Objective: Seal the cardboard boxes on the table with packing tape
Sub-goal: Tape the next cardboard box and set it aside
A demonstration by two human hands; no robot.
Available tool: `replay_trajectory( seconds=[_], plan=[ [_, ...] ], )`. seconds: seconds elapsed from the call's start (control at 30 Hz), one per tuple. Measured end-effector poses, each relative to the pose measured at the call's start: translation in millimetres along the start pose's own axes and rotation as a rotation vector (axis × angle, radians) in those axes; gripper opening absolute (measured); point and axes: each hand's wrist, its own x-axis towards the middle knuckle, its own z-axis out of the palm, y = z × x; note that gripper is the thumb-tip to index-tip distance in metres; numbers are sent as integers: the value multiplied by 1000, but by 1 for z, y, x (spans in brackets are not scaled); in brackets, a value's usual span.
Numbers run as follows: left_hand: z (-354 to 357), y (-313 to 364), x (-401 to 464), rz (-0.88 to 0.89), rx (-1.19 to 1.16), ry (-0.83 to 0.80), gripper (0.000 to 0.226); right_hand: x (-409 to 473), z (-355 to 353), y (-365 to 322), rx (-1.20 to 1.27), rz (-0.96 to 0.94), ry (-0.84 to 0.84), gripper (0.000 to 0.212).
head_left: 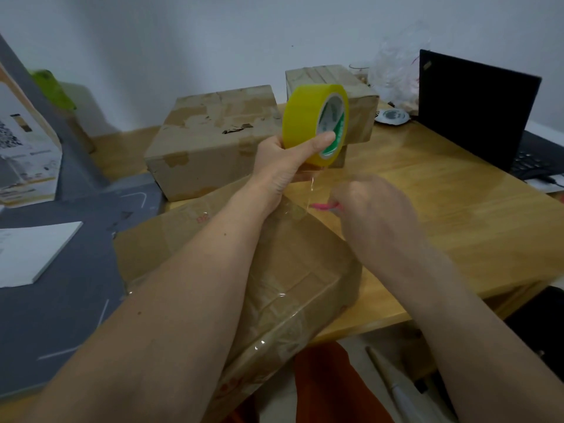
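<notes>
The left hand (293,160) holds the yellow roll of packing tape (316,123) up in the air, with the thumb on the side of the roll and the fingers curled behind it. A clear strip of tape (312,190) hangs down from the roll to the near cardboard box (293,270), which lies on the wooden surface (442,209) and sticks out over its front edge. The right hand (372,209) is curled around a small pink cutter (326,206), and the pink tip sits right at the strip. I cannot see a blade.

It looks like the cutting step. To do it well, the left hand should pull the roll up so the strip is tight and flat. Then the cutter can go straight across, close to the box, so no long tail is left. The loose end should be pressed down flat after that. If the strip goes slack, it may twist and stick to itself.

Two more cardboard boxes wait farther back, a big one (213,141) and a smaller one (357,96) behind the roll. A black laptop (476,108) stands at the right.
</notes>
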Motion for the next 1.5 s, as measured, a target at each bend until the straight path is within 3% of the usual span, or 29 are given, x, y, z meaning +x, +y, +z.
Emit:
replay_trajectory(
  seconds=[0.13, 0.33, 0.4, 0.5, 0.53, 0.57, 0.67, 0.73, 0.97, 1.17, 1.3, 1.5],
  plan=[
    [-2, -3, 4, -17, -50, 16, 54, 4, 17, 18, 37, 126, 68, 16],
    [-1, -3, 4, -14, -50, 5, 53, 7, 57, 40, 96, 211, -122, 29],
    [-2, -4, 5, -6, -64, 1, 52, 5, 50, 36, 193, 191, -20, 28],
    [-4, -4, 6, -5, -96, 5, 49, -6, 22, 7, 318, -31, 292, 21],
    [-4, -3, 6, -9, -112, 11, 48, -9, 14, -5, 317, -114, 321, 21],
    [-4, -3, 6, -12, -130, 20, 47, -11, 8, -18, 320, -168, 252, 23],
    [-5, -2, 3, -13, -168, 38, 47, -10, 6, -45, 246, -119, -230, 49],
    [-6, -1, 1, -14, -185, 55, 47, -2, 11, -47, 155, -83, -373, 64],
    [-24, 14, -13, -35, -184, 145, 31, 30, 23, -24, 389, 49, -583, 71],
    [-81, 31, -52, 27, -210, 235, 44, 28, 19, -9, 795, 161, -696, 50],
    [-115, 25, -88, 53, -182, 341, 22, 25, 18, -9, 713, 226, -693, 52],
    [-144, 16, -128, 170, -213, 512, 34, 16, 13, -13, 848, 358, -686, 45]
  ],
)
